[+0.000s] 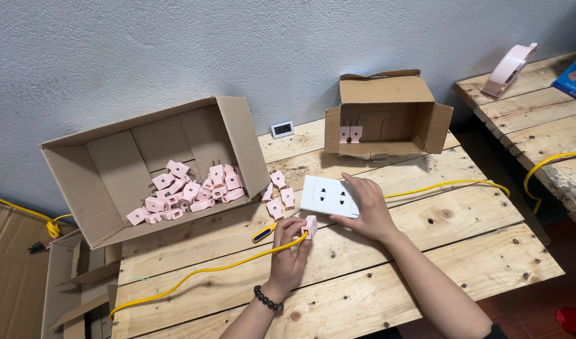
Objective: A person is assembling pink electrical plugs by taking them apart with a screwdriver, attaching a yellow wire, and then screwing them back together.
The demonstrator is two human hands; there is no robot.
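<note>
Frame centre: your left hand (289, 251) grips a small pink plastic plug (310, 225) between its fingers. Your right hand (368, 210), fingers flat and unclenched, presses the white rectangular socket plate (325, 195) onto the wooden plank table (426, 251).

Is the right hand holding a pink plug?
No, the right hand rests on the white socket plate; the left hand holds the pink plug.

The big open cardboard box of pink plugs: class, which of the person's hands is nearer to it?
Left. The left hand, holding a pink plug, sits just right of the big box; the right hand rests farther right on the white socket panel.
</note>
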